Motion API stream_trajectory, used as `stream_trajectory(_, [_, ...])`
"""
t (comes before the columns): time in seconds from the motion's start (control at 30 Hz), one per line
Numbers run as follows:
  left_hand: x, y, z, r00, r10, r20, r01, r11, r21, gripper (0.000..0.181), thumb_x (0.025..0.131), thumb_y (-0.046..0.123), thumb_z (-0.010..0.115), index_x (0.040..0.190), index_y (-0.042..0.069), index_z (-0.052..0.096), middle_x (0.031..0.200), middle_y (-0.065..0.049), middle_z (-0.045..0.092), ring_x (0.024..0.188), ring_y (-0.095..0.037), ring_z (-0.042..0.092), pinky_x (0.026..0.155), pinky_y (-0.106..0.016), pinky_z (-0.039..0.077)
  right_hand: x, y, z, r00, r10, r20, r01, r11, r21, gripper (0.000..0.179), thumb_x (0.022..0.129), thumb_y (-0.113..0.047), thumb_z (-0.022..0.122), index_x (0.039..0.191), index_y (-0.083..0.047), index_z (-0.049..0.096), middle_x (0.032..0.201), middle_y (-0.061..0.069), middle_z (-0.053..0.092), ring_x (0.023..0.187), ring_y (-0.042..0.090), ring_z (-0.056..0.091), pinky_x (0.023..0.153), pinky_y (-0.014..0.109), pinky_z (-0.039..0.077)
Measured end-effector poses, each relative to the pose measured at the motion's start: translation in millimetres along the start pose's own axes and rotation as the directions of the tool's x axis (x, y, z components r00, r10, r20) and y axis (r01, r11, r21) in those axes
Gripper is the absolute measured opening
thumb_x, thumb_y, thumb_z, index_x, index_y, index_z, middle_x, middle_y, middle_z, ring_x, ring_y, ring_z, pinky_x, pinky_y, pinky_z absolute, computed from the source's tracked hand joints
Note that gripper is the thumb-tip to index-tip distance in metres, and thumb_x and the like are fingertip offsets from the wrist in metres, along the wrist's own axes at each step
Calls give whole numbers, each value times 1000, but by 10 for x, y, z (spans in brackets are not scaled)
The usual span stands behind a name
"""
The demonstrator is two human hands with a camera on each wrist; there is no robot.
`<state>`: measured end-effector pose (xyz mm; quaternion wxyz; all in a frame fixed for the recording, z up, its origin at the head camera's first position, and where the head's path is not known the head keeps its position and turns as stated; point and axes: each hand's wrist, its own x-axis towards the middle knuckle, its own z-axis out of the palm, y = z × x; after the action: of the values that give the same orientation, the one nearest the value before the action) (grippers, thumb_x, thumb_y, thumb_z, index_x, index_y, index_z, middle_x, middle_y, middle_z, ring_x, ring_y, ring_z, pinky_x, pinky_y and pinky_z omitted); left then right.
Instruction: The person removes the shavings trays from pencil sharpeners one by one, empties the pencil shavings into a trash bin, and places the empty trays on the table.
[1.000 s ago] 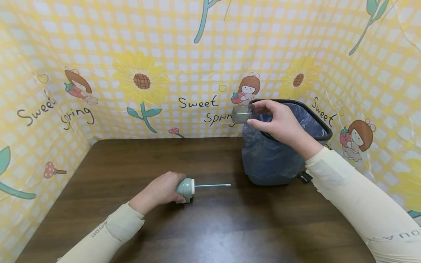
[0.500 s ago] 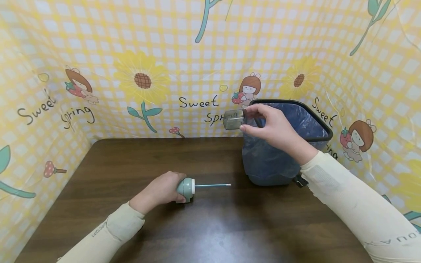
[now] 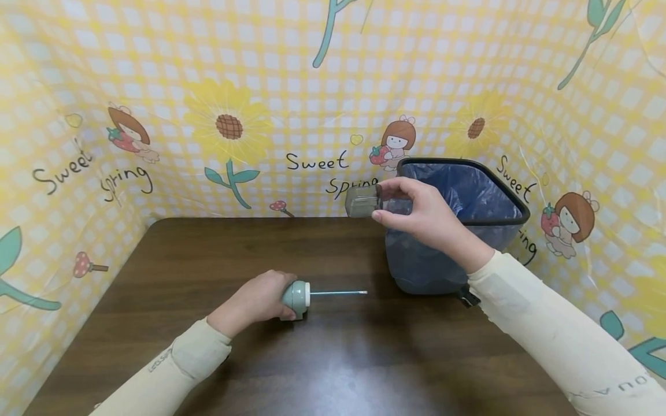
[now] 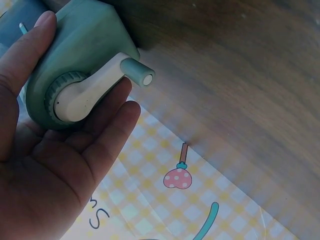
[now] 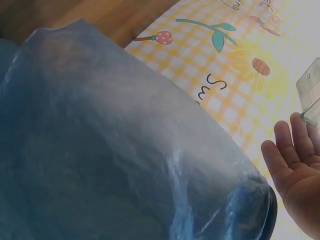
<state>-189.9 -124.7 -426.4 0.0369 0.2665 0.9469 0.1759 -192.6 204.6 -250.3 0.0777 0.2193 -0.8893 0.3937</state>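
Observation:
A green hand-crank pencil sharpener [image 3: 298, 299] lies on the table, gripped by my left hand [image 3: 260, 297] from its left side. From its white front ring a thin light-blue pencil [image 3: 338, 293] sticks out to the right. In the left wrist view, the white crank handle [image 4: 92, 92] sits between thumb and fingers of that hand. Up in the air, in front of the bin's left side, my right hand [image 3: 424, 211] pinches a translucent grey shavings box [image 3: 360, 202] by its right end. Only a corner of this box [image 5: 311, 90] shows in the right wrist view.
A dark bin [image 3: 463, 161] lined with a blue plastic bag [image 3: 432, 263] stands at the table's back right. Yellow checked cloth [image 3: 312, 104] walls in the back and sides of the brown wooden table [image 3: 364, 358].
My right hand has carried the shavings box left and down, away from the bin's opening. The left hand and the sharpener have stayed in place.

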Motion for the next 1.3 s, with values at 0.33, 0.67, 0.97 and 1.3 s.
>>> stream_trajectory(0.33, [-6, -26, 5, 1000, -7, 8, 7, 1000, -2, 59, 66, 27, 98, 112, 6, 69, 94, 0, 68, 80, -14, 60, 73, -37, 56, -65, 9, 96, 1000, -25, 17, 25, 1000, 10, 54, 88, -35, 82, 134, -14, 62, 126, 1, 66, 122, 22, 60, 107, 53, 45])
stream_trajectory(0.67, [-19, -36, 16, 1000, -5, 4, 5, 1000, 1, 58, 65, 27, 98, 111, 7, 69, 91, 1, 68, 79, -14, 60, 72, -36, 55, -119, 20, 186, 999, -36, 35, 34, 999, 36, 52, 88, -33, 82, 132, -15, 63, 126, 1, 67, 123, 19, 61, 108, 53, 45])
stream_trajectory(0.97, [-33, -16, 4, 1000, -7, 3, 7, 1000, -5, 60, 66, 26, 98, 113, 5, 69, 94, -1, 69, 80, -14, 61, 73, -37, 56, -151, 50, 274, 999, -49, 22, 48, 998, 51, 51, 88, -31, 83, 132, -14, 64, 125, 1, 67, 120, 20, 62, 107, 51, 46])
stream_trajectory(1.3, [-3, -13, 22, 1000, 3, -3, -3, 1000, 12, 56, 65, 27, 98, 109, 7, 69, 91, 2, 69, 77, -12, 60, 72, -35, 55, -209, 136, 430, 998, -39, 48, 34, 994, 101, 53, 88, -34, 83, 134, -19, 63, 128, -2, 66, 121, 19, 61, 104, 53, 48])
